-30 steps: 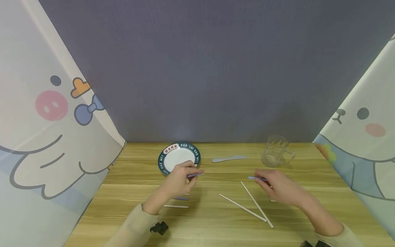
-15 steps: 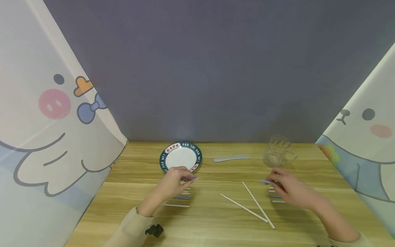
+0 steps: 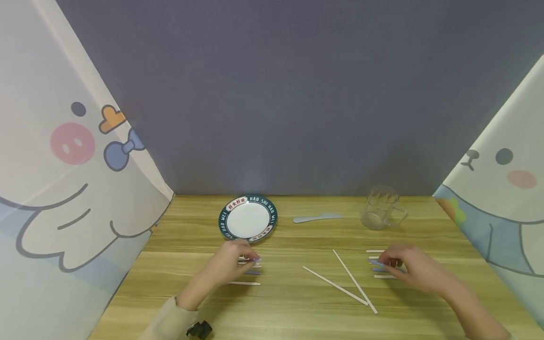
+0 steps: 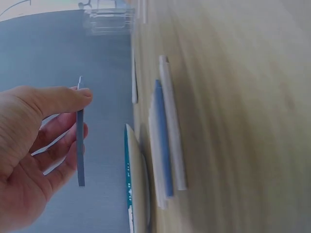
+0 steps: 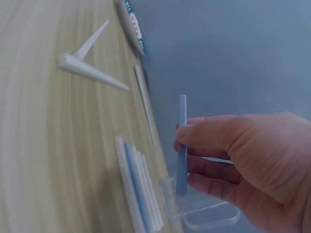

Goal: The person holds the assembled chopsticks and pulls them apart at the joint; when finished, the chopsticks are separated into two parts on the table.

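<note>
Between thumb and fingers, my left hand pinches a short blue stick with a narrow stepped tip. It is low over a row of short white sticks and one blue stick, partly hidden by the hand. On the other side, my right hand pinches another short blue stick, which has a line near its end. Under and beside that hand lies a similar row of white sticks with a blue one among them. Whether either held stick touches the table cannot be told.
Two long, tapered white chopsticks form a V between the hands. Behind are a green-rimmed plate at left, a pale plastic knife in the middle and a clear mug at right. A grey wall borders the table's far edge.
Both hands have moved apart and nearer to the person, each carrying its blue stick from mid-table to the row on its own side. The plate, knife, mug and long chopsticks stay put.
</note>
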{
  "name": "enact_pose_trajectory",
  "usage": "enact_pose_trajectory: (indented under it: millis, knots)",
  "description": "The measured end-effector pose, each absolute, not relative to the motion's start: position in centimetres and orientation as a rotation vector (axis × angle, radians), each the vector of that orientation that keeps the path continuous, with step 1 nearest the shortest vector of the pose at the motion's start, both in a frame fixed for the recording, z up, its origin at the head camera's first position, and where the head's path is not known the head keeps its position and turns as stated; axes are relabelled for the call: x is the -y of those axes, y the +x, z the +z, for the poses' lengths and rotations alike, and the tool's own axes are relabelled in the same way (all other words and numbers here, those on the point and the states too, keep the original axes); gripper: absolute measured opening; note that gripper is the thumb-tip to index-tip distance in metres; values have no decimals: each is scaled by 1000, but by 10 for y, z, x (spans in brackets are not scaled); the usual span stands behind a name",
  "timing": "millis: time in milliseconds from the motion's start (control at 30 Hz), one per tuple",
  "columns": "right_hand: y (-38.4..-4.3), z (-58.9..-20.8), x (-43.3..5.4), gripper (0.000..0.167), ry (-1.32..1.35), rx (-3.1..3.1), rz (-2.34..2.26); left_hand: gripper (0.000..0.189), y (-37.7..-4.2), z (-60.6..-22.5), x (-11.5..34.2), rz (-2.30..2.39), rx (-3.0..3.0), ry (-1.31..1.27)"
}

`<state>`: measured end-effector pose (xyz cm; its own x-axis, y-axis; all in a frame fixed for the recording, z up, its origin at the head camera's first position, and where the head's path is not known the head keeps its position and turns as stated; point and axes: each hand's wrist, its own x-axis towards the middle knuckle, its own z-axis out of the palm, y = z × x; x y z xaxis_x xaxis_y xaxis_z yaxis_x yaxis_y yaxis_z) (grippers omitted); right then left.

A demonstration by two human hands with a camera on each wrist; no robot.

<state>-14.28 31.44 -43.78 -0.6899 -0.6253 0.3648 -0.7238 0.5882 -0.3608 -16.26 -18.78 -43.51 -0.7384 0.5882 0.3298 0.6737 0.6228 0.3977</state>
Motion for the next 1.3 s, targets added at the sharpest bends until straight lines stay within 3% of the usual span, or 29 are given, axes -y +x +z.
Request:
enact_pose_trajectory:
  millis: [500,1067,1300]
  knots:
    - [-135,-468,-321,28,1190,2694,851,9,-145,-454,190,-844,2857,-1182]
    - [-133,-470,-321,27,1209,2728,814,7,-151,-463,191,-823,2963,-1241]
    - [-132,-461,-309,24,1092,2783,791,7,-156,-453,185,-802,3010,-1226]
